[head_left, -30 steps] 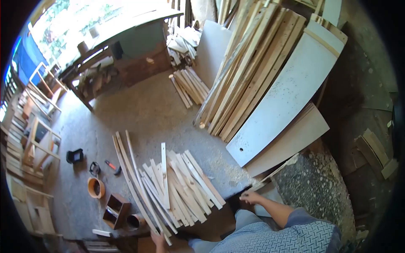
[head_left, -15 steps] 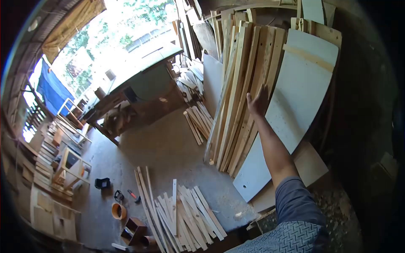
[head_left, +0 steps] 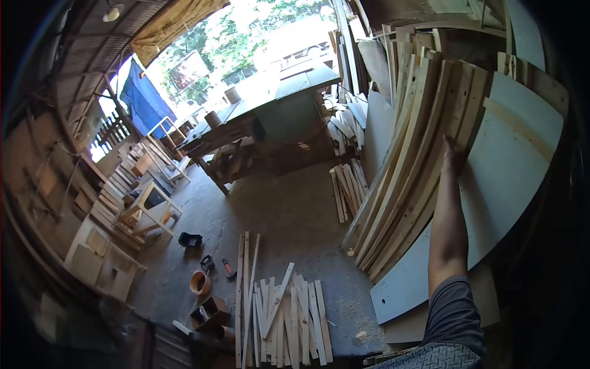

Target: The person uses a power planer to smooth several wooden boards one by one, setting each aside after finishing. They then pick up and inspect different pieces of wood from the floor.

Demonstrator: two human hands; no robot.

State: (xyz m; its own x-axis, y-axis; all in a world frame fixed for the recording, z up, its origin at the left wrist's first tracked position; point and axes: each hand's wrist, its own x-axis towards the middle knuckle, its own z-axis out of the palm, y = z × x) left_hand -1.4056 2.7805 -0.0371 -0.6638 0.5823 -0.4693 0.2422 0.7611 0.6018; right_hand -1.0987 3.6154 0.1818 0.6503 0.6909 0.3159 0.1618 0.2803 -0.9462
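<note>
My right hand (head_left: 453,157) reaches forward from the lower right, at the seam between a stack of upright wooden planks (head_left: 424,135) and a large white board (head_left: 510,154). Its fingers look stretched out against the outermost plank; whether they press on it is hard to see. The planks are long, pale brown and lean together at a tilt. The white board leans beside them, with a wooden strip across its upper part and a small hole near its bottom corner. My left hand is out of view.
Loose wooden strips (head_left: 286,320) lie on the concrete floor. Near them are a hammer (head_left: 228,269), an orange round container (head_left: 200,282), a wooden box (head_left: 210,313) and a black tray (head_left: 190,240). A large workbench (head_left: 283,92) stands at the back; wooden frames (head_left: 147,209) line the left.
The view has swung left, so everything sits further right in the picture. My right hand stays by the planks and board; its thumb no longer shows clearly apart.
</note>
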